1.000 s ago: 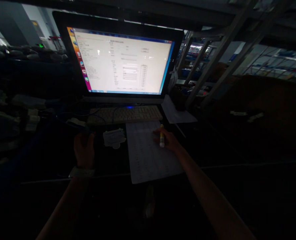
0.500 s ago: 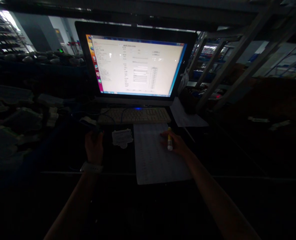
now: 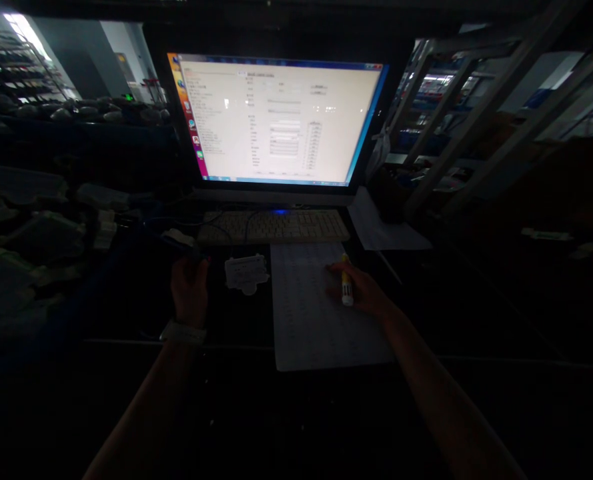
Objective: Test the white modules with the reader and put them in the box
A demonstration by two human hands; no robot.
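In the dim head view, a yellow and white marker pen (image 3: 347, 283) is gripped by my right hand (image 3: 366, 291), above a printed sheet of paper (image 3: 306, 320) on the dark table. My left hand (image 3: 190, 287) has its fingers curled round something dark that I cannot make out; a small reddish spot shows by the fingertips. Between my hands lies a pale plastic part (image 3: 246, 272) with a label, beside the sheet's left edge. Just beyond my left hand is a small white piece (image 3: 179, 237).
A lit monitor (image 3: 276, 123) stands behind a keyboard (image 3: 276, 227). Several clear plastic parts (image 3: 43, 233) are heaped at left. More paper (image 3: 389, 230) and a thin pale stick (image 3: 391, 267) lie at right, near a metal frame (image 3: 456, 127).
The view has shifted slightly, so the monitor sits higher. My right hand and the marker pen appear a little further right; my left hand stays almost still.
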